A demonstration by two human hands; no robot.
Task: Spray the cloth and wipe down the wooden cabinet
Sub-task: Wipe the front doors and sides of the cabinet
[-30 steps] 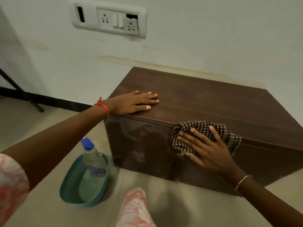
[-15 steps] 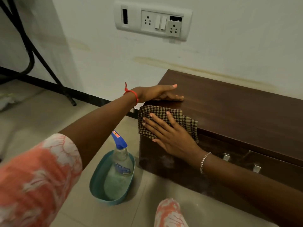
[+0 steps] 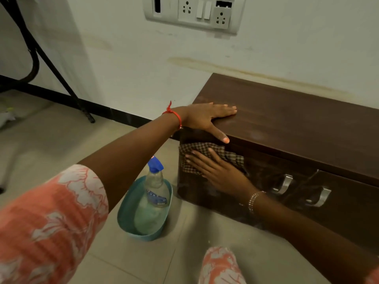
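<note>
We note a tiled floor (image 3: pixel 51 144) against a pale wall, with the low wooden cabinet (image 3: pixel 297 124) standing against that wall; all places below are given relative to the cabinet. The left hand (image 3: pixel 207 117) lies flat on the cabinet's top at its left front corner, fingers (image 3: pixel 227 110) extended and grasping nothing, thumb down over the front edge. The right hand (image 3: pixel 217 171) presses the checked cloth (image 3: pixel 205 149) against the upper left of the cabinet's front face, fingers spread flat over the cloth rather than clenched round it. The spray bottle (image 3: pixel 154 191) stands in a teal basin (image 3: pixel 127 214) on the floor just left of the cabinet's front corner, untouched.

We judge the wiping step to be in hand, on the front face. Smears show lower on that face. The next move calls for a firm sweep downward or toward the two metal handles (image 3: pixel 284 184), working round them with the cloth kept flat.
</note>
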